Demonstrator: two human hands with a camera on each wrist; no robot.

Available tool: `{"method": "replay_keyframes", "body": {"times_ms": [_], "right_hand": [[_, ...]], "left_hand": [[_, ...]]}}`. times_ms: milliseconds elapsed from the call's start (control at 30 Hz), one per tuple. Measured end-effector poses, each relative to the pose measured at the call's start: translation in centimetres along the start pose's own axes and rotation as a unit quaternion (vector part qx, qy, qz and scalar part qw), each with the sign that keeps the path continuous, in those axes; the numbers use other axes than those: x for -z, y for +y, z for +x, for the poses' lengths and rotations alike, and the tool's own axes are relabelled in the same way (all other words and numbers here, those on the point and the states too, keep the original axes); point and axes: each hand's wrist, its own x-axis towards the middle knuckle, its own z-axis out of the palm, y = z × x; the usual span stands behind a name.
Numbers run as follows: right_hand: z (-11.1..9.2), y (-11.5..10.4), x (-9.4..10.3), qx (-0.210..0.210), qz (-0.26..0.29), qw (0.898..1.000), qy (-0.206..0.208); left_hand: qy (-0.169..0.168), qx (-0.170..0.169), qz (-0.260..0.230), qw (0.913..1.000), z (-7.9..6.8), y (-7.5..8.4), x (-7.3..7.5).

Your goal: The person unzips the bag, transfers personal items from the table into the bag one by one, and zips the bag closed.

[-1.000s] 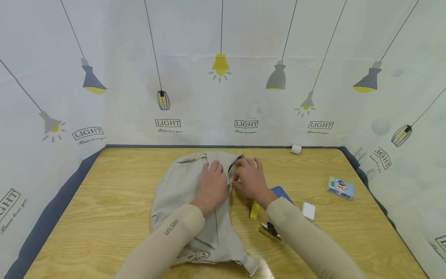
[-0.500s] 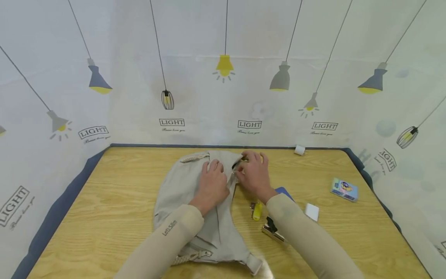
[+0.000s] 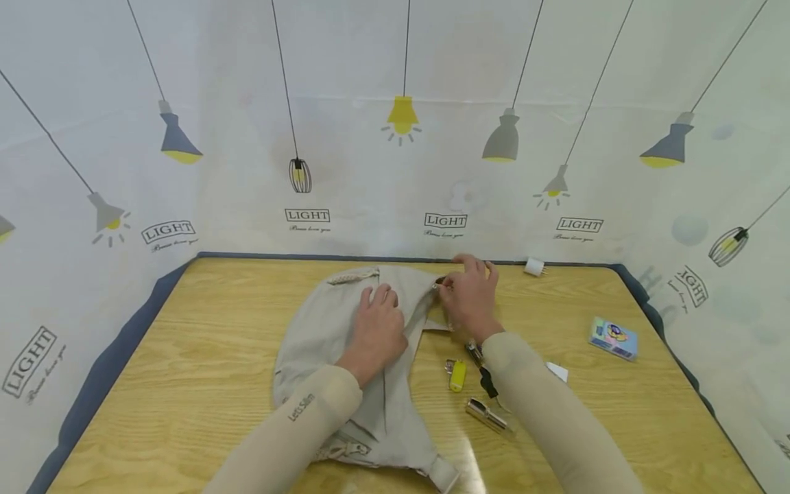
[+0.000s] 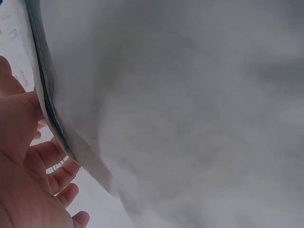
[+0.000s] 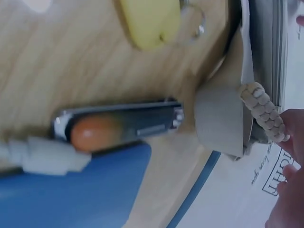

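A light grey fabric bag (image 3: 321,343) lies on the table in the head view. My left hand (image 3: 378,333) rests on its upper middle. In the left wrist view the fingers (image 4: 50,154) of that hand grip the bag's edge beside a dark zip (image 4: 47,95). At the bag's upper right edge my right hand (image 3: 470,295) pinches a braided zip pull (image 5: 263,111), best seen in the right wrist view. A small dark gap shows at the fingertips. Part of the bag's strap (image 5: 221,118) hangs below the pull.
Right of the bag lie a yellow key tag (image 3: 457,376), a shiny metallic tube (image 3: 487,416) and a dark metallic object (image 5: 123,126) beside a blue flat item (image 5: 95,190). Farther right are a white block (image 3: 557,372), a small colourful box (image 3: 614,337) and a white plug (image 3: 534,267).
My right hand has moved up and to the right along the bag's edge with the zip pull. The dark opening there has narrowed. My left hand stays on the bag.
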Motion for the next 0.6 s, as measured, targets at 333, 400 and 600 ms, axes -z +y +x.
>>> {"method": "replay_keyframes", "body": {"times_ms": [333, 400, 600], "right_hand": [[0.9, 0.92, 0.68, -0.019, -0.037, 0.999, -0.017], [0.94, 0.87, 0.62, -0.02, -0.039, 0.999, -0.015], [1.02, 0.2, 0.44, -0.034, -0.035, 0.999, -0.02]], "left_hand": [[0.002, -0.017, 0.008, 0.9998, -0.17, 0.5, 0.19], [-0.007, -0.022, 0.005, 0.9997, -0.13, 0.69, 0.31], [-0.028, -0.019, 0.007, 0.9994, -0.17, 0.95, 0.68]]}}
